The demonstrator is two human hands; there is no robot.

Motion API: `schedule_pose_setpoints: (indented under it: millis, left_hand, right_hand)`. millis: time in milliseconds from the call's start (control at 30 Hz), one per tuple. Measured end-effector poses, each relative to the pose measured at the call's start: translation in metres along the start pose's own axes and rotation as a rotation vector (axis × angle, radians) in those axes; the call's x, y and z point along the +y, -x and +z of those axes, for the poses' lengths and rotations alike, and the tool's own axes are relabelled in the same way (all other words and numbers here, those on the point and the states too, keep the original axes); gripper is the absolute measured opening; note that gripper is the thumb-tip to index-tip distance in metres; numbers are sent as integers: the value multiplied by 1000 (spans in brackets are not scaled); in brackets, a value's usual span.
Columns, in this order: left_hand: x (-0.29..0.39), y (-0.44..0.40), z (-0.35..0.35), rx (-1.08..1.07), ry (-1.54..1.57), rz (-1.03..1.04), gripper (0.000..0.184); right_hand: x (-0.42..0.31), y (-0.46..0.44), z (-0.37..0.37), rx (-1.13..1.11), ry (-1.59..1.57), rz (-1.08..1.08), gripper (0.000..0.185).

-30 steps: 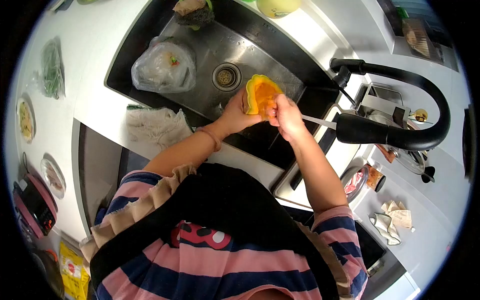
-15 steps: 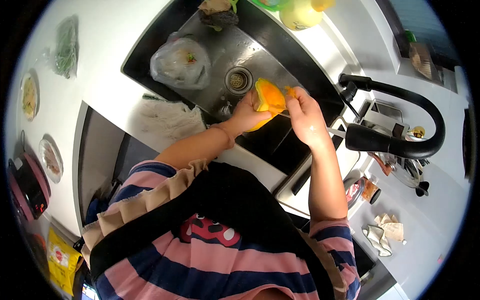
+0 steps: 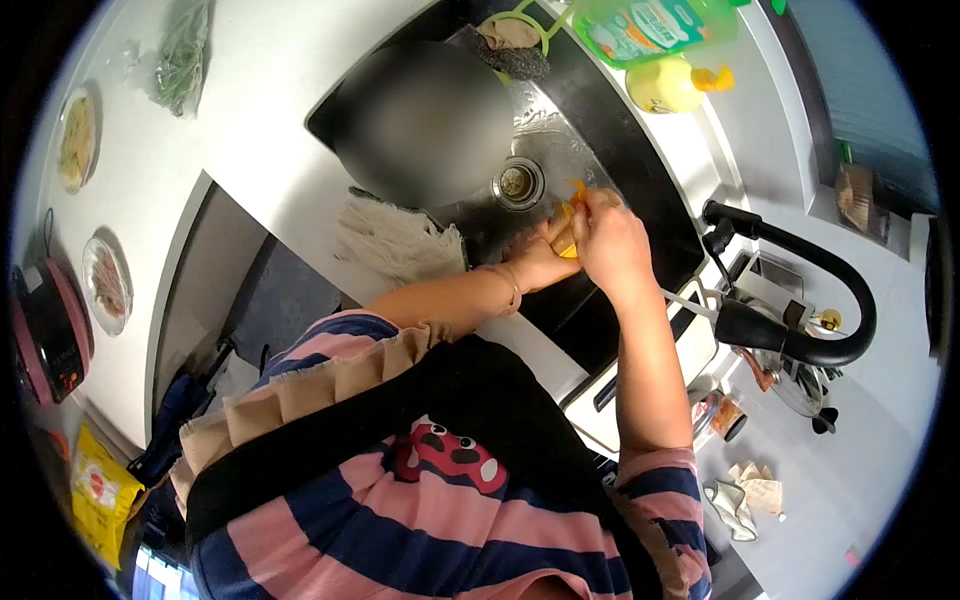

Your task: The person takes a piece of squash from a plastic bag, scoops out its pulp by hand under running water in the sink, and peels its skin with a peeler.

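Low over the sink, my left hand (image 3: pixel 537 259) is closed around a piece of pumpkin (image 3: pixel 563 236) with yellow skin and orange flesh. Much of the piece is covered by my fingers. My right hand (image 3: pixel 612 236) is closed and pressed up against the pumpkin's right side. An orange scrap (image 3: pixel 578 188) sticks up beside its fingertips. Whatever tool that hand grips is hidden behind the fingers. Just beyond both hands lies the sink drain (image 3: pixel 518 183).
A whitish cloth (image 3: pixel 400 238) lies on the sink's near left edge. The black faucet (image 3: pixel 865 285) arches at right. A green bottle (image 3: pixel 650 25) and a yellow pump bottle (image 3: pixel 665 85) stand behind the sink. A blurred patch covers the sink's left part.
The view has shifted, so the sink sits further right. The pumpkin has turned, its orange face now mostly hidden, and my right hand has closed in over it.
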State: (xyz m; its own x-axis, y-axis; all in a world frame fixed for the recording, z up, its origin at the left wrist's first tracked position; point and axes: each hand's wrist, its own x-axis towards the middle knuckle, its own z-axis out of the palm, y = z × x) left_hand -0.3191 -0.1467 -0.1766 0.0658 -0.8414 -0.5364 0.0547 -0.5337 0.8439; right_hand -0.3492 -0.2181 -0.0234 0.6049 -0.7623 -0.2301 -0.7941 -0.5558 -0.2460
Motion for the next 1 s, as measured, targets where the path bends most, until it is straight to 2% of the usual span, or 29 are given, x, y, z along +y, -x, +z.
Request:
schedule_pose_setpoints:
  millis: [33,100,300,433,500,567,700,800,867,1000]
  left_hand:
    - [6,3,-3,-24,16,6,70]
    - [18,11,-10,-72,42,16,66]
    - [49,28,-31,-177,87,15,57]
    - [53,29,-33,-215,99,19,54]
    - [49,27,-29,-220,100,31,54]
    - [43,27,-27,-224,104,34,54]
    - [36,26,-24,-227,108,47,55]
    - [32,24,-22,-228,108,54,55]
    - [29,22,-19,-236,104,57,55]
    - [26,17,-15,-245,104,74,56]
  right_hand:
    - [-3,-3,1,-1,3,-6,19]
    - [-11,-9,3,127,-95,-154,13]
    - [-54,-35,3,106,-139,-194,14]
    - [-88,-56,6,-22,-182,-44,14]
    - [-92,-69,21,-67,-121,-79,13]
    - [-97,-80,35,-125,-129,-212,14]
    - [-105,-92,48,-171,-102,-239,16]
    - [-104,-94,50,-109,-117,-207,15]
    - [-102,-93,49,-10,-282,-221,14]
    - [-97,-86,39,-2,-489,-188,17]
